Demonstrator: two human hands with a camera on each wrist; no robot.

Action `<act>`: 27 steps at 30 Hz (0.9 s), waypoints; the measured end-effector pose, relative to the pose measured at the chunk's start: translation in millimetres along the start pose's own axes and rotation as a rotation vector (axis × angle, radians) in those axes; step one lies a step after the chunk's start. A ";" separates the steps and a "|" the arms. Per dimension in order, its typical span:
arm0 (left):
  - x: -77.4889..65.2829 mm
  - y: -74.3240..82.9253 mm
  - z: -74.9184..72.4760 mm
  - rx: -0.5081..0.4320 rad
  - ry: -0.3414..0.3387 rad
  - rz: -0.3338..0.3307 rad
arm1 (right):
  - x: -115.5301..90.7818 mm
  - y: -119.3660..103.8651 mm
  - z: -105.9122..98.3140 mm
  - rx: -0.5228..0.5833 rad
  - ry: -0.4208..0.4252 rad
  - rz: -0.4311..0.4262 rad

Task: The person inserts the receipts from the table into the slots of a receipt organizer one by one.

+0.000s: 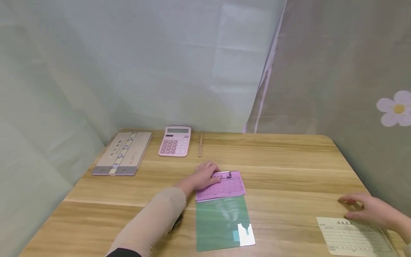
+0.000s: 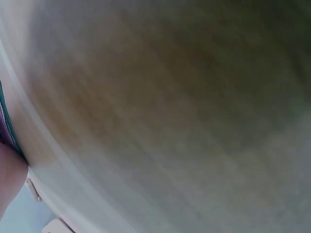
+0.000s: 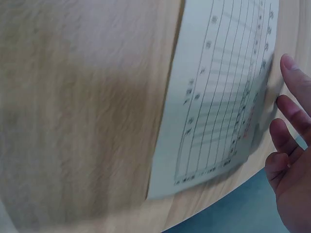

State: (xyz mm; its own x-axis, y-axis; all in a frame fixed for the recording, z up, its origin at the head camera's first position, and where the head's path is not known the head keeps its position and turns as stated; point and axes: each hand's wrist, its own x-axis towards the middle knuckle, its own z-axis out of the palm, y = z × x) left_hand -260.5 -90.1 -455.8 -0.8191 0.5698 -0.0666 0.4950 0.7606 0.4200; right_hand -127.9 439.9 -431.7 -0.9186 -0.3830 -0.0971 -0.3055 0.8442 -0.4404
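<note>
A green translucent clipboard (image 1: 221,221) lies on the table with purple printed slips (image 1: 224,187) under its metal clip (image 1: 227,175). My left hand (image 1: 205,176) grips the clip end from the left, its thumb over the slips by the clip. In the left wrist view only a sliver of that hand (image 2: 10,179) shows at the left edge. At the right, my right hand (image 1: 369,210) hovers by the upper edge of a pale yellow printed form (image 1: 356,237), fingers loosely bent and holding nothing. The right wrist view shows its fingers apart beside the form (image 3: 218,97).
Back left lies a grey-and-beige bound book (image 1: 123,153) with a patterned band. A pink calculator (image 1: 175,141) stands beside it, then a thin brown pen-like stick (image 1: 200,145). Pale curtains (image 1: 179,71) hang behind the wooden table (image 1: 282,171).
</note>
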 end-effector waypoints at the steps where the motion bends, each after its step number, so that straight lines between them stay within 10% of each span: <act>1: 0.8 0.4 0.1 0.003 0.001 0.002 | -2.8 2.1 0.0 -0.011 0.016 0.004; 27: 1.1 3.8 -1.3 0.010 -0.033 -0.014 | -13.5 17.8 14.0 -0.200 0.082 0.227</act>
State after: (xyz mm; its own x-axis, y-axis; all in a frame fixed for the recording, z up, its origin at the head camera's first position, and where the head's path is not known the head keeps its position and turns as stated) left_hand -259.9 -87.0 -453.1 -0.8160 0.5688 -0.1028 0.4863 0.7717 0.4098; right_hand -117.4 454.8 -450.8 -0.9837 -0.1514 -0.0973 -0.1257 0.9649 -0.2308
